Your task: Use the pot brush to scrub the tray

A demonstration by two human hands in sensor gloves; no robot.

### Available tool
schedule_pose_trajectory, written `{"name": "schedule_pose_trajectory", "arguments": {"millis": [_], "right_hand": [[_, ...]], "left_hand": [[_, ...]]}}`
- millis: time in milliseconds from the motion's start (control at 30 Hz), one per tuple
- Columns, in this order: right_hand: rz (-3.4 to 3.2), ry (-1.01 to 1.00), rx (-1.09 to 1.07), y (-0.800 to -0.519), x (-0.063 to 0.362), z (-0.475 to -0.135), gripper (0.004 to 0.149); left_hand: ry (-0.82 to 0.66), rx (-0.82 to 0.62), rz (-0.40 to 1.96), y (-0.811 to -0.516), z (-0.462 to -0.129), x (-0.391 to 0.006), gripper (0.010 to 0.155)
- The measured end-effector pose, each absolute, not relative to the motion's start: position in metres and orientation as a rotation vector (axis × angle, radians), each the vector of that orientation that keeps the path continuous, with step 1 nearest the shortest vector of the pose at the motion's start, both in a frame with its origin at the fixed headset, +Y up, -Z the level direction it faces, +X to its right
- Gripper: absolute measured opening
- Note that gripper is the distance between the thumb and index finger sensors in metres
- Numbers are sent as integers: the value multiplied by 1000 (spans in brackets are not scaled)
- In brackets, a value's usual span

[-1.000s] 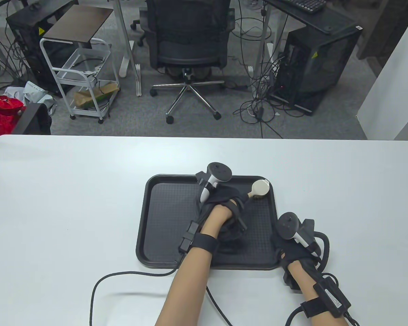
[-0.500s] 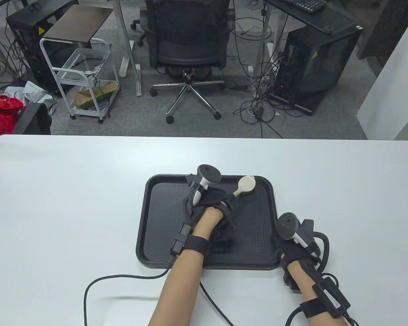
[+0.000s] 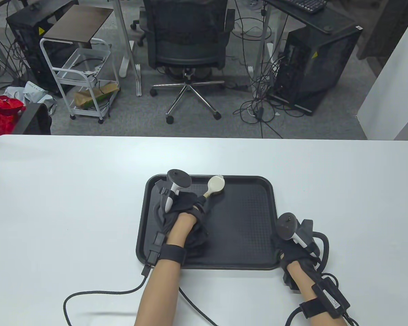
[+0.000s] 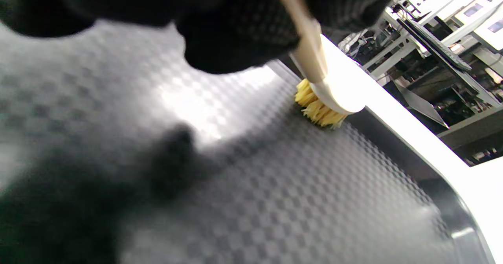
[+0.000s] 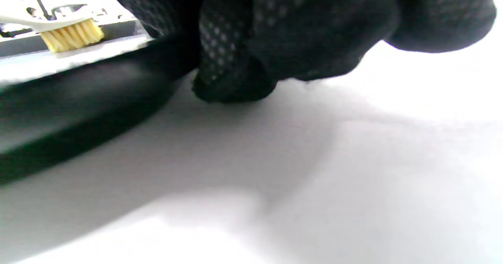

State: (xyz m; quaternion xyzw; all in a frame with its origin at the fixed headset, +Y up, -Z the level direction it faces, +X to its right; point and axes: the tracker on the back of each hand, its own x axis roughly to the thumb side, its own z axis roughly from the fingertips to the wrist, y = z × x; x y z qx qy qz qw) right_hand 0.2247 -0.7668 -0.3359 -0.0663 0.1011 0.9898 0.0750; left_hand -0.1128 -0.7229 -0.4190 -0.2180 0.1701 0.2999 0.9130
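1. Your pot brush (image 3: 215, 186) sits over the far part of the tray (image 3: 255, 217), left of its middle; the long axis runs from your left hand (image 3: 183, 207) up and to the right, with the pale round head pointing toward the far rim
2. In the left wrist view the yellow bristles (image 4: 319, 109) press down on the tray's textured floor just beside the far wall
3. Your left hand is closed around the brush handle, which is mostly hidden under the glove
4. Your right hand (image 3: 294, 249) holds the tray's near right corner; the right wrist view shows gloved fingertips (image 5: 232, 85) touching the white table (image 3: 71, 190) beside the rim, but you cannot tell how tightly it is closed
5. The foreground of both wrist views is blurred
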Motion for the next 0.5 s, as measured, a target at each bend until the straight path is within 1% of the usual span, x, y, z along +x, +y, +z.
{"name": "schedule_pose_trajectory", "arguments": {"millis": [500], "right_hand": [[2968,302,-198,-767,224,-336,58]], "left_hand": [[427,-432,602,-722,-413,-184,60]]}}
